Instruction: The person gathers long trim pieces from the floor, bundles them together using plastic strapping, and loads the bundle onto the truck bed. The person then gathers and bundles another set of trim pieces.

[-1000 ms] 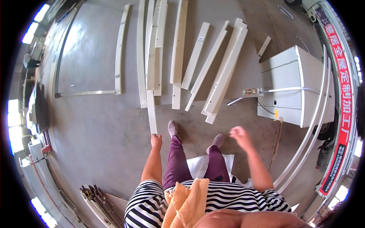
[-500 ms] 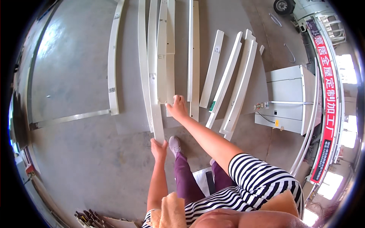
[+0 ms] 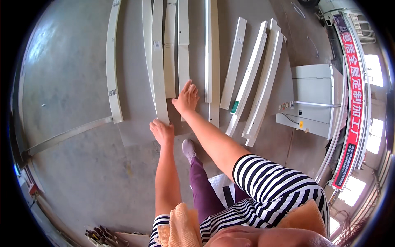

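Observation:
My left hand (image 3: 161, 131) is closed round the near end of a long off-white strip (image 3: 157, 78) with a small label on it. My right hand (image 3: 188, 99) is open over the near part of another long pale strip (image 3: 184, 61), thumb out to the left and fingers stretched forward. Whether it touches that strip I cannot tell. Between these two lies a third strip (image 3: 169, 70) with dark marks; its near end stops close to my right thumb. A thin pale strip (image 3: 147, 49) runs along the left side of the held one.
Several more pale strips lie on the grey sheet (image 3: 135, 127), one (image 3: 112, 61) far left, others (image 3: 234, 66) to the right. A pale metal cabinet (image 3: 310, 101) and a red banner (image 3: 352, 103) stand at the right. My shoe (image 3: 189, 149) is near the sheet's front edge.
The strip in my left hand has moved forward, away from me. My right hand has shifted forward and its fingers have spread. A gap now shows between the marked strip and the one right of it.

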`<action>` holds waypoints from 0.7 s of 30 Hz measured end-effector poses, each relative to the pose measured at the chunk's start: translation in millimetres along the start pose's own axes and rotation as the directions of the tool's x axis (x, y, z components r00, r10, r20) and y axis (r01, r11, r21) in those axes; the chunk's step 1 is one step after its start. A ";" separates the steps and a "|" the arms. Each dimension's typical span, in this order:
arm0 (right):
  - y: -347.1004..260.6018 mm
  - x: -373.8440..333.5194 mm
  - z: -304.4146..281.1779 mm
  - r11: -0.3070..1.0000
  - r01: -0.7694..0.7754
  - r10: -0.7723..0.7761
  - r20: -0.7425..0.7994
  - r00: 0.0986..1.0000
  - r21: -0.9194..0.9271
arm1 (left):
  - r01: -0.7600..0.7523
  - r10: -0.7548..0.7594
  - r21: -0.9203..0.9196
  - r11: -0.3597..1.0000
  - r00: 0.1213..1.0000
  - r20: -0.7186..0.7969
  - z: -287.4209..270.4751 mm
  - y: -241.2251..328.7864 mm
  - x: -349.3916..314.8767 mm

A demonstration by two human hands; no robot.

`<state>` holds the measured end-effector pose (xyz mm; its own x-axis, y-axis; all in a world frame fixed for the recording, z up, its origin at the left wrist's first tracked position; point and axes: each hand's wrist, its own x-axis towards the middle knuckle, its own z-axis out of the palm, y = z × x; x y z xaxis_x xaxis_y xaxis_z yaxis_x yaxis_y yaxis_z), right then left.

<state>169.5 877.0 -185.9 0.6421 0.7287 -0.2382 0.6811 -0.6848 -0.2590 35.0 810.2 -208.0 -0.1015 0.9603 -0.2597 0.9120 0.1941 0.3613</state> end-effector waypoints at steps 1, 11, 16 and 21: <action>8.0 7.3 3.4 0.999 -0.009 0.009 -0.015 1.000 0.036 | -0.004 0.004 -0.016 1.000 0.999 0.036 -2.1 5.5 -1.5; 108.3 -27.6 -24.9 0.287 -0.597 -0.359 0.662 0.658 0.749 | 0.202 0.037 -0.537 0.819 0.916 0.400 -46.3 -59.5 -121.6; 142.8 -104.3 -97.6 0.150 -0.731 -0.480 0.695 0.535 0.666 | 0.278 0.133 -0.570 0.773 0.808 0.574 -81.6 -4.9 -194.4; 147.3 -132.9 -144.0 0.367 -0.626 -0.358 0.725 0.588 0.688 | -0.333 0.538 -0.475 0.814 0.741 0.403 -88.8 30.4 -248.8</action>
<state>235.2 678.7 -57.5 -0.1215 0.6766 -0.7263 -0.3937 -0.7045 -0.5905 52.6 594.9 -52.9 0.5755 0.7350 -0.3586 0.5880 -0.0671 0.8061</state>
